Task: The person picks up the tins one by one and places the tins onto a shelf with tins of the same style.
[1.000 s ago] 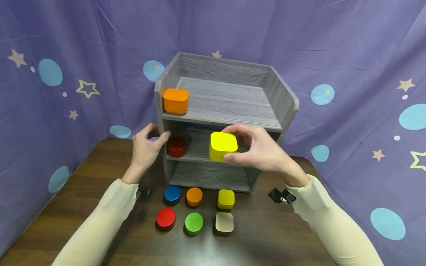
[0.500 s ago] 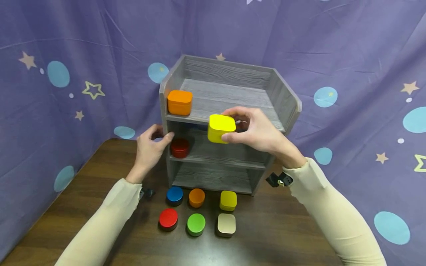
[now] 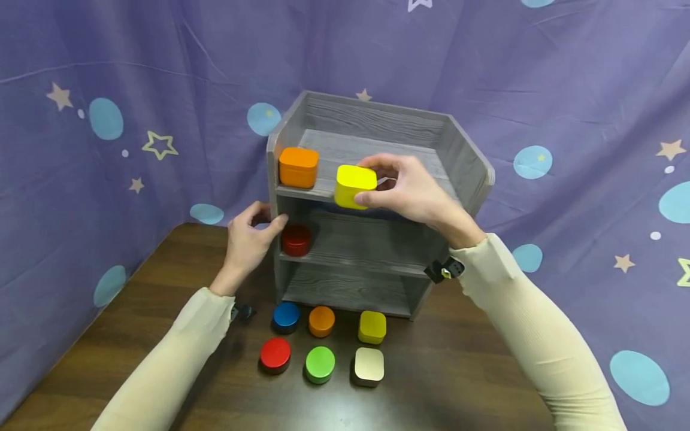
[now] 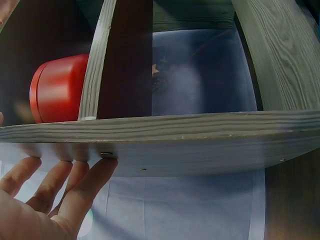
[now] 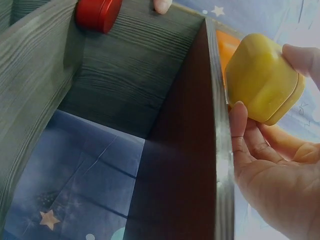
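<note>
My right hand (image 3: 406, 188) pinches a bright yellow rounded-square box (image 3: 354, 187) between thumb and fingers. The box is at the front edge of the grey wooden shelf's (image 3: 372, 263) top level. In the right wrist view the yellow box (image 5: 260, 80) shows a lid seam, and an orange box (image 5: 227, 47) lies partly hidden behind it. My left hand (image 3: 249, 236) holds the shelf's left side panel, fingers against the outside (image 4: 200, 160) and thumb round the front edge. Near that thumb, a red round tin (image 3: 296, 240) stands on the middle level.
On the top level at left stands an orange rounded-square box (image 3: 299, 167). Before the shelf, the wooden table (image 3: 447, 371) bears blue (image 3: 286, 317), orange (image 3: 321, 321), red (image 3: 275, 354) and green (image 3: 320, 364) round tins, plus yellow (image 3: 372, 327) and cream (image 3: 369, 366) square ones.
My right hand has lifted the yellow box from in front of the middle level to the top level's height, slightly leftward. My left hand stays on the side panel. The head view has shifted slightly.
</note>
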`<state>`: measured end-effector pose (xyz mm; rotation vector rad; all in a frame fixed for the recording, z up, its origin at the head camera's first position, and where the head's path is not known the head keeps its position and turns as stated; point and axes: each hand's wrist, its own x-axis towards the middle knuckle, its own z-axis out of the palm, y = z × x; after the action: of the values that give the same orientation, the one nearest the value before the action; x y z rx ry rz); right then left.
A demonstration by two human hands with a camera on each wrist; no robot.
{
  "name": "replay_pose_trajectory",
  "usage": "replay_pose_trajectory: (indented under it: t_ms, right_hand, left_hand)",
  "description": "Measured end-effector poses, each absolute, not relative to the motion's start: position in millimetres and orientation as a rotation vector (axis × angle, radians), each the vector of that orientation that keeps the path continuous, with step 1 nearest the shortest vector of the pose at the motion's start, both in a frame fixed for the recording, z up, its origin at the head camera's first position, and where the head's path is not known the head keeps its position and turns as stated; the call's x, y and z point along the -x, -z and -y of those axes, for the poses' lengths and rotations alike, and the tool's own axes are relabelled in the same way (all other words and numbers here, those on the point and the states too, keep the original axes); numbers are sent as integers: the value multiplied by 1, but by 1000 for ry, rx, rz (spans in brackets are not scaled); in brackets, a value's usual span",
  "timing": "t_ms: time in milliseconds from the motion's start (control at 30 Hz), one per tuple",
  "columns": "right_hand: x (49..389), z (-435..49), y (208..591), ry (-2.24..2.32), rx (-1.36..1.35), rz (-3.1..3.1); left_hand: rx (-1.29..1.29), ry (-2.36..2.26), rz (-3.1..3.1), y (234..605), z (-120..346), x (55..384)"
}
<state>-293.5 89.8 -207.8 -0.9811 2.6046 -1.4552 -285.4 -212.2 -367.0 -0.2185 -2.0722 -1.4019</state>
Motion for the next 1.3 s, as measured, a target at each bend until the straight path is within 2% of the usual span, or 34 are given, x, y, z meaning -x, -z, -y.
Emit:
replay_pose_trajectory:
  t_ms: [567,1300]
  right_hand:
    - [317,-75,207,1360,937,-2676]
    - [324,-65,205,1371,952,-2658]
  left_hand:
    - [236,1386,2090,371,212,285]
    - [231,1378,2078,370,214,287]
